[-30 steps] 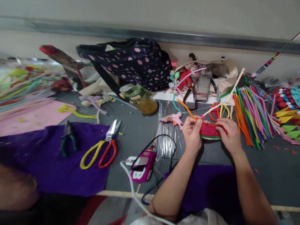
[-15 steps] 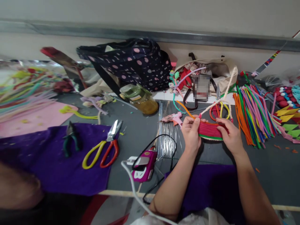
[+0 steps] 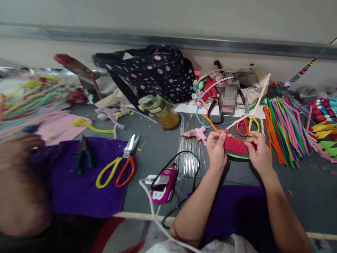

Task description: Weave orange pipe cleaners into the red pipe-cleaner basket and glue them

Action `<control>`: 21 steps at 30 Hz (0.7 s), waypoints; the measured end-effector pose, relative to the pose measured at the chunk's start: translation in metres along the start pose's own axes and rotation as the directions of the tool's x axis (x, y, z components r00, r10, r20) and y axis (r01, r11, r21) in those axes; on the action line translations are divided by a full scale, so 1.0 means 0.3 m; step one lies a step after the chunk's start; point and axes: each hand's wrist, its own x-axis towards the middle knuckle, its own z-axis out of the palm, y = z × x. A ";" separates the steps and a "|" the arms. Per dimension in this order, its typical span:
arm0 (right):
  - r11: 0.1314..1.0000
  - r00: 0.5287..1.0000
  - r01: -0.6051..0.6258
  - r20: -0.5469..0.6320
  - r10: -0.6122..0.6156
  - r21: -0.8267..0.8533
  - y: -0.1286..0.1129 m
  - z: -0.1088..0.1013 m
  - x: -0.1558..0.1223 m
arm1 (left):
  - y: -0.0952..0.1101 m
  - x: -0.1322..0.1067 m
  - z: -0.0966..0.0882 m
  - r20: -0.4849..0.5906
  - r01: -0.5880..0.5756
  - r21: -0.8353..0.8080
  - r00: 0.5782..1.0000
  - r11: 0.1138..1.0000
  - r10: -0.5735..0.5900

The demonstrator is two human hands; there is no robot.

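Two ends of the red strip [image 3: 236,146] are pinched by left hand [image 3: 216,146] and right hand [image 3: 258,149]; light, even pressure would keep it flat.

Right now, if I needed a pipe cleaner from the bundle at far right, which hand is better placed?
Likely the right hand: it is nearer the pipe-cleaner bundle; the left hand is closer to the pink glue gun. Both hold the pink-red panel, so the right must let go first.
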 end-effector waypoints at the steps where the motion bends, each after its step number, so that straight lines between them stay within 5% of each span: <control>1: 1.000 1.000 0.025 -0.006 -0.025 -0.015 0.001 -0.004 0.000 | -0.003 0.006 -0.005 -0.007 0.021 -0.006 1.000 1.000 -0.021; 4: 0.998 0.976 0.060 -0.211 -0.057 0.004 0.014 -0.019 0.005 | -0.014 0.029 -0.024 -0.033 0.072 -0.041 0.997 0.997 -0.074; 8: 0.989 0.836 -0.046 -0.537 0.115 0.141 0.057 -0.044 0.028 | -0.024 0.055 -0.047 -0.058 0.121 -0.067 0.990 0.990 -0.125; 10: 0.942 0.846 -0.156 -0.452 0.283 0.297 0.079 -0.055 0.041 | -0.025 0.061 -0.054 -0.063 0.140 -0.081 0.987 0.987 -0.146; 12: 0.809 0.870 -0.312 -0.193 0.454 0.499 0.089 -0.061 0.049 | -0.023 0.063 -0.056 -0.055 0.153 -0.096 0.986 0.984 -0.159; 15: 0.549 0.819 -0.527 0.214 0.533 0.649 0.079 -0.060 0.048 | -0.015 0.062 -0.050 -0.039 0.150 -0.120 0.987 0.981 -0.156; 21: 0.398 0.752 -0.603 0.325 0.574 0.691 0.034 -0.038 0.032 | 0.011 0.046 -0.025 -0.008 0.083 -0.160 0.996 0.984 -0.086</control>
